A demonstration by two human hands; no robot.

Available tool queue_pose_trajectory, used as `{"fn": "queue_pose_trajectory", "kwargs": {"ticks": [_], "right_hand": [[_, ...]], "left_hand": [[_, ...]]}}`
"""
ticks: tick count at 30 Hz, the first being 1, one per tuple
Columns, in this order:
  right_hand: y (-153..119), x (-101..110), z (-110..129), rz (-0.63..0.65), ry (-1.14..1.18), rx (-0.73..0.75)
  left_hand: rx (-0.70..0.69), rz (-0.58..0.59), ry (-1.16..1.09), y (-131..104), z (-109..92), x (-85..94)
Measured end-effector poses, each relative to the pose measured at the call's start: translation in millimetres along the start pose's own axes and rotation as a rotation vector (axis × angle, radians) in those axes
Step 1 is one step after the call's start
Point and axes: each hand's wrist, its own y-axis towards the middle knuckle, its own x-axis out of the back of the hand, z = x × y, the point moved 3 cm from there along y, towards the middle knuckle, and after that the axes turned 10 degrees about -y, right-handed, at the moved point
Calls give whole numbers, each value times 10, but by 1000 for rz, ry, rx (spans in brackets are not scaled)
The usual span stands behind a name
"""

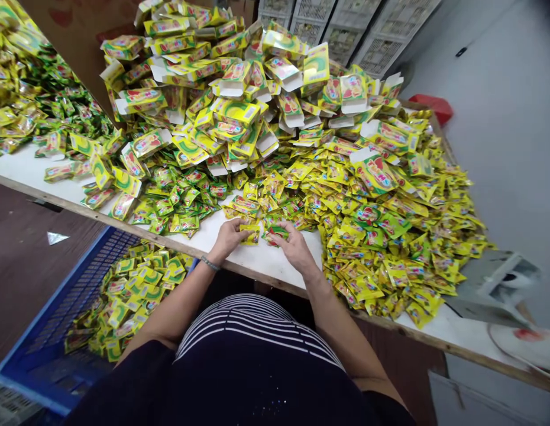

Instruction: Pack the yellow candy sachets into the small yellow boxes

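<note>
My left hand point(229, 238) is closed on a yellow packet point(250, 235) at the table's front edge, a bracelet round its wrist. Just to the right, my right hand point(295, 246) grips a green packet point(275, 234) between thumb and fingers. A strip of white tabletop point(257, 256) shows beneath both hands. Green packets point(181, 204) lie loose beyond my left hand. A large heap of yellow packets point(390, 260) rises to the right of my right hand. Straight ahead, small yellow cartons point(237, 112) are piled high, several with their white flaps open.
On the floor at the left stands a blue crate point(48, 331) holding filled cartons. A cardboard sheet point(75, 47) rises at the back left. White crates point(346, 29) are stacked behind. A grey machine point(492, 287) sits on the right of the table.
</note>
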Motion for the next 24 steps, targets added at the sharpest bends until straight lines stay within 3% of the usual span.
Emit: {"fn": "queue_pose_trajectory", "kwargs": {"ticks": [3, 9, 13, 18, 21, 24], "right_hand": [[-13, -126, 84, 87, -65, -9], [5, -233, 82, 7, -370, 78], [0, -265, 87, -46, -436, 137], [-13, -263, 43, -82, -351, 53], [-23, -296, 36, 46, -188, -25], [-25, -337, 58, 144, -116, -111]], "left_hand": [[31, 53, -50, -57, -12, -51], [48, 128, -75, -164, -20, -124], [40, 121, -40, -158, 29, -157], [40, 75, -190, -116, 125, -207], [46, 67, -240, -116, 113, -212], [-11, 130, -46, -114, -58, -189]]}}
